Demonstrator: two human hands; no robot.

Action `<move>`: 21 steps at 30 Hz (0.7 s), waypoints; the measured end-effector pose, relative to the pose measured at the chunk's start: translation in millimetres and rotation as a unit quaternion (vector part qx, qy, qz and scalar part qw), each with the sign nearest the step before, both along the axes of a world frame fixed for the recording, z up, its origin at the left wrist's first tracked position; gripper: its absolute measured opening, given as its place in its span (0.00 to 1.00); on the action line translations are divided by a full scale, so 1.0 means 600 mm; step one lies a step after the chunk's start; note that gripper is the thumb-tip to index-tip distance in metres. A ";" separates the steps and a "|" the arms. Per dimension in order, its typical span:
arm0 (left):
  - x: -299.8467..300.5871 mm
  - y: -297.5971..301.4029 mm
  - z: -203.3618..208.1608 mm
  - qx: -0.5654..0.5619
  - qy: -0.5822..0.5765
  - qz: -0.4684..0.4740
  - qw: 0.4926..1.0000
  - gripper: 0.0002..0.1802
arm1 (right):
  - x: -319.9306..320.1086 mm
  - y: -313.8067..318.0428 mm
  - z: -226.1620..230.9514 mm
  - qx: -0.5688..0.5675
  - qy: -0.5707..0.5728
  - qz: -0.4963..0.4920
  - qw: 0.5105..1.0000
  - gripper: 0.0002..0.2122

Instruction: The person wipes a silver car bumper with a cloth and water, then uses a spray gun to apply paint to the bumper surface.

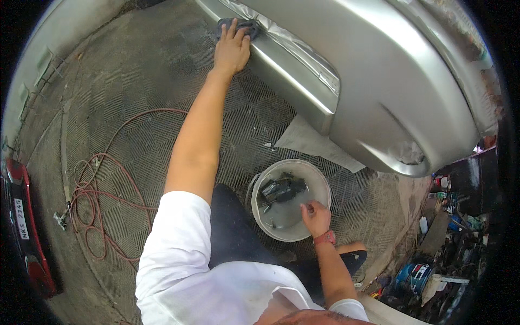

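Observation:
My left hand [232, 51] is stretched far forward, its fingers spread over a dark grey cloth [250, 28]. It presses the cloth against the lower edge of a silver car bumper [401, 65]. My right hand [316, 218], with a red watch [325, 237] on the wrist, is over the right side of a whitish bucket [264, 221]. Its fingers are curled together; whether anything is between them is hidden. Inside the bucket, dark pieces [280, 188], perhaps soaked cloth or sheets, lie in cloudy water.
Shiny masking film [292, 40] covers the bumper's opening. A grey sheet [319, 142] lies on the floor under it. A red hose [100, 190] is coiled at the left, near a red and black car part [33, 238]. Cluttered tools and a blue can [413, 277] stand at the right.

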State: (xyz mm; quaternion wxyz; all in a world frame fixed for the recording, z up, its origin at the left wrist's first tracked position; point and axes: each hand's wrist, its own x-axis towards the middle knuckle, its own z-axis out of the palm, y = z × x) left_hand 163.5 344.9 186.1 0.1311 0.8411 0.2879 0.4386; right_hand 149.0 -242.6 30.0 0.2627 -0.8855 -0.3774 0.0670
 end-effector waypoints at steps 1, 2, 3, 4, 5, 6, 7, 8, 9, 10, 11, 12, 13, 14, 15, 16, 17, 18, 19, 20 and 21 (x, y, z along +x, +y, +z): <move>-0.003 -0.003 -0.006 0.055 -0.002 -0.005 0.998 0.26 | 0.002 0.006 -0.001 -0.005 -0.012 0.007 1.000 0.17; 0.000 -0.023 -0.010 0.073 -0.009 -0.025 0.997 0.26 | 0.004 0.001 -0.002 -0.017 -0.022 0.008 1.000 0.15; 0.001 -0.053 -0.011 0.091 -0.016 -0.045 0.995 0.25 | 0.005 -0.005 -0.004 -0.029 -0.033 0.010 0.999 0.13; 0.002 -0.085 -0.012 0.108 -0.023 -0.064 0.992 0.25 | 0.006 -0.010 -0.007 -0.032 -0.021 0.008 0.999 0.14; 0.003 -0.104 -0.016 0.132 -0.054 -0.060 0.988 0.23 | 0.009 -0.006 -0.009 -0.031 -0.012 0.013 0.999 0.16; 0.006 -0.137 -0.015 0.132 -0.057 -0.064 0.988 0.23 | 0.009 -0.005 -0.011 -0.031 -0.003 0.014 0.999 0.17; 0.008 -0.182 -0.006 0.131 -0.062 -0.070 0.987 0.22 | 0.008 -0.006 -0.008 -0.029 -0.005 0.008 1.000 0.17; 0.009 -0.224 0.001 0.131 -0.067 -0.074 0.986 0.22 | 0.005 -0.003 -0.001 -0.026 -0.006 0.005 1.000 0.17; 0.012 -0.261 0.003 0.126 -0.072 -0.067 0.987 0.22 | 0.002 -0.001 0.003 -0.022 -0.009 0.004 1.000 0.16; 0.017 -0.298 0.004 0.121 -0.078 -0.061 0.988 0.21 | 0.001 -0.002 0.004 -0.021 -0.008 0.004 1.000 0.16; 0.016 -0.339 0.010 0.072 -0.052 -0.086 0.992 0.23 | 0.001 -0.003 0.003 -0.018 -0.007 0.004 1.000 0.16; 0.019 -0.371 0.008 0.063 -0.061 -0.093 0.992 0.23 | 0.003 0.001 0.003 -0.014 -0.007 0.009 1.000 0.16; 0.028 -0.409 0.001 0.041 -0.081 -0.095 0.991 0.23 | 0.006 0.002 0.002 -0.020 -0.012 0.010 1.000 0.16; 0.033 -0.451 -0.002 0.007 -0.080 -0.113 0.990 0.23 | 0.008 -0.001 0.000 -0.026 -0.017 0.009 0.999 0.16; 0.034 -0.486 -0.004 -0.025 -0.079 -0.128 0.988 0.23 | 0.009 -0.001 -0.002 -0.031 -0.022 0.010 0.999 0.16; 0.038 -0.513 -0.012 -0.053 -0.111 -0.123 0.985 0.24 | 0.008 0.005 0.002 -0.035 -0.013 0.010 0.999 0.16; 0.043 -0.533 -0.027 -0.081 -0.143 -0.116 0.980 0.25 | 0.005 0.013 0.011 -0.039 -0.003 0.011 0.999 0.16; 0.046 -0.545 -0.040 -0.110 -0.177 -0.115 0.971 0.26 | 0.005 0.014 0.016 -0.045 0.005 0.006 0.999 0.16; 0.049 -0.544 -0.056 -0.110 -0.141 -0.133 0.975 0.30 | 0.009 0.011 0.007 -0.042 -0.017 0.014 0.999 0.15; 0.057 -0.530 -0.063 -0.107 -0.167 -0.109 0.974 0.30 | 0.014 0.004 -0.004 -0.041 -0.039 0.021 0.998 0.13; 0.068 -0.501 -0.068 -0.103 -0.191 -0.085 0.972 0.31 | 0.017 -0.002 -0.011 -0.039 -0.059 0.028 0.997 0.12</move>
